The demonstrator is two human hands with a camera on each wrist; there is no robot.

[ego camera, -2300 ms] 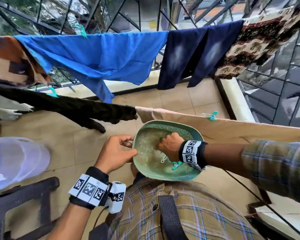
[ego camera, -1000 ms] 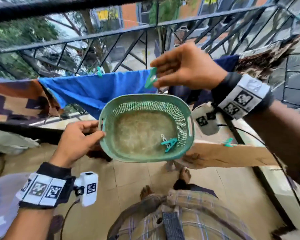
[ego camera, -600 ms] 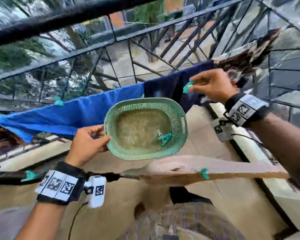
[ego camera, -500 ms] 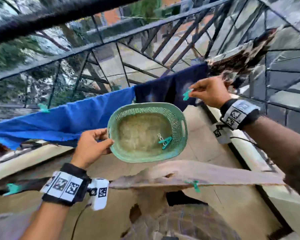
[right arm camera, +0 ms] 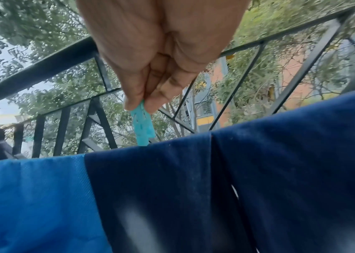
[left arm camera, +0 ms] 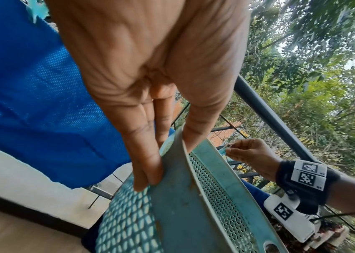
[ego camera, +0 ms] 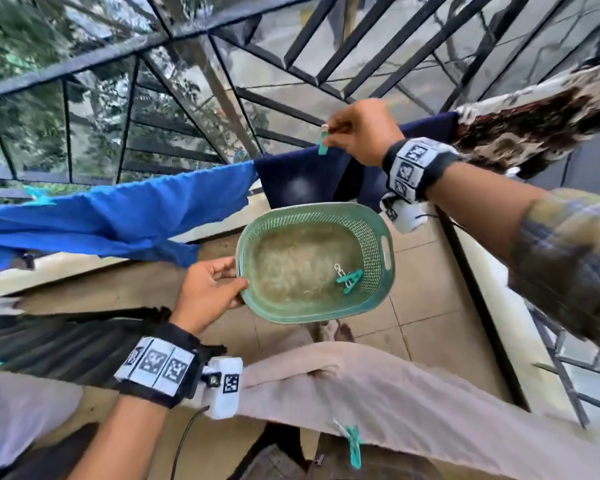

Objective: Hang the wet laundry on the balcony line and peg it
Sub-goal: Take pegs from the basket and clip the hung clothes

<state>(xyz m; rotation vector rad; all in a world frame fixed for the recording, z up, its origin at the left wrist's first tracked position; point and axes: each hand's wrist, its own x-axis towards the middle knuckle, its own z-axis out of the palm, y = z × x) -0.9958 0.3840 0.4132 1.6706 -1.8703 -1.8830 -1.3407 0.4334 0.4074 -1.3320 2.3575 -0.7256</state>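
Observation:
My right hand [ego camera: 355, 131] pinches a teal peg [ego camera: 323, 143] by its top, its lower end at the upper edge of the navy garment [ego camera: 302, 181] on the far line. The right wrist view shows the teal peg [right arm camera: 142, 126] just touching the navy garment [right arm camera: 258, 171]. My left hand [ego camera: 210, 289] grips the rim of a green perforated basket [ego camera: 378, 230], thumb inside and fingers [left arm camera: 148, 160] under the basket's rim [left arm camera: 183, 188]. One more peg [ego camera: 349, 280] lies in the basket. A bright blue shirt [ego camera: 101, 216] hangs to the left.
A patterned brown cloth [ego camera: 534, 119] hangs right of the navy garment. A nearer line carries a beige cloth [ego camera: 413, 396] with a teal peg [ego camera: 354, 445] and a dark garment [ego camera: 59, 344]. Black railing [ego camera: 222, 64] runs behind the far line. Tiled floor [ego camera: 409, 271] lies below.
My right hand took a peg out of the basket, carried it up and right, and has now lowered it onto the navy garment's top edge. The left hand kept holding the basket.

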